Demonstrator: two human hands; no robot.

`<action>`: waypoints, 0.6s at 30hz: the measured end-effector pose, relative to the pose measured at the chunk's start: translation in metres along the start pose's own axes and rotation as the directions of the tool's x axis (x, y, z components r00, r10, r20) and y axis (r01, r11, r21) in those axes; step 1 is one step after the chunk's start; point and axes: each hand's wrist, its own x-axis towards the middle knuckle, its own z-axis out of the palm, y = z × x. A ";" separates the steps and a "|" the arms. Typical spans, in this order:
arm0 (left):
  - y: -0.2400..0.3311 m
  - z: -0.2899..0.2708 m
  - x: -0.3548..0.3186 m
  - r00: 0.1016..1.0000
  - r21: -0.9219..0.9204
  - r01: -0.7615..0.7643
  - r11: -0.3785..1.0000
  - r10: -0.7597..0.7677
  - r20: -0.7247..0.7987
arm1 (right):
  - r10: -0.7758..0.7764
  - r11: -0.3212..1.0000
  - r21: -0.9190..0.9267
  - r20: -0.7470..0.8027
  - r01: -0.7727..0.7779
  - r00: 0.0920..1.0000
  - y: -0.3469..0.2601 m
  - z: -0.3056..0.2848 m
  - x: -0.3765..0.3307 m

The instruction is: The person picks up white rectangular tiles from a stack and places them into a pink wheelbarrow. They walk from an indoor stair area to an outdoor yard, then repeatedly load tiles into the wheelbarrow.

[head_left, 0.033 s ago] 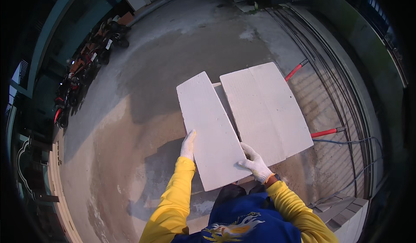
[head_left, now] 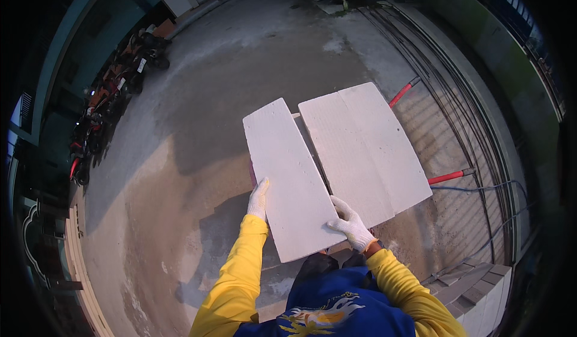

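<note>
A long white block (head_left: 294, 183), flat-faced like lightweight concrete, lies at a slant in front of my body. My left hand (head_left: 258, 199), in a white knitted glove, grips its left edge. On the opposite edge, near the close corner, my gloved right hand (head_left: 353, 223) has its thumb over the top face; the fingers beneath are partly hidden. Just to the right, two more white blocks (head_left: 366, 150) lie side by side, with a narrow dark gap between them and the held one. Red-gripped handles (head_left: 448, 177) stick out from under that pair on the right.
More blocks form a stack (head_left: 475, 292) at the lower right. Black cables or pipes (head_left: 463, 117) run along the right wall, with a blue hose (head_left: 505, 185) nearby. Parked motorbikes (head_left: 117, 90) line the left side. Concrete ground (head_left: 240, 54) stretches ahead.
The view has shifted slightly, so the surroundings sit a little further left. Both hands keep the same grip on the block.
</note>
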 end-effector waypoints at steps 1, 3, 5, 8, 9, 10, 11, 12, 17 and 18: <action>-0.004 0.027 0.012 0.995 0.002 0.092 0.996 -0.092 0.042 | 0.001 0.999 0.042 -0.084 0.003 0.996 0.006 -0.003 -0.005; -0.008 0.028 0.030 0.988 0.103 0.115 0.988 -0.125 0.092 | 0.010 0.995 0.096 -0.187 0.008 0.982 0.034 0.000 -0.009; -0.026 0.023 0.023 0.978 0.158 0.142 0.977 -0.164 0.132 | 0.060 0.993 0.109 -0.216 -0.037 0.975 0.057 0.002 -0.022; -0.016 0.007 0.003 0.894 0.006 0.368 0.930 -0.356 0.273 | -0.011 0.994 0.101 -0.206 0.033 0.979 0.102 0.015 -0.018; -0.015 0.005 0.001 0.901 0.051 0.358 0.932 -0.359 0.244 | 0.053 0.996 0.077 -0.235 -0.036 0.970 0.106 0.020 -0.018; -0.009 0.005 -0.004 0.916 0.095 0.331 0.939 -0.344 0.207 | 0.062 0.992 0.122 -0.295 -0.026 0.953 0.122 0.024 -0.018; -0.012 -0.006 0.002 0.919 0.110 0.310 0.945 -0.327 0.220 | 0.060 0.987 0.159 -0.356 -0.003 0.933 0.133 0.028 -0.017; -0.021 -0.016 0.009 0.924 0.115 0.288 0.951 -0.308 0.229 | 0.065 0.981 0.192 -0.408 0.016 0.910 0.144 0.029 -0.019; -0.030 -0.012 0.016 0.933 0.144 0.268 0.953 -0.294 0.208 | 0.247 0.937 0.347 -0.725 0.031 0.642 0.153 0.051 -0.035; -0.039 -0.022 0.026 0.943 0.149 0.235 0.960 -0.262 0.204 | 0.248 0.948 0.317 -0.778 0.021 0.577 0.153 0.055 -0.036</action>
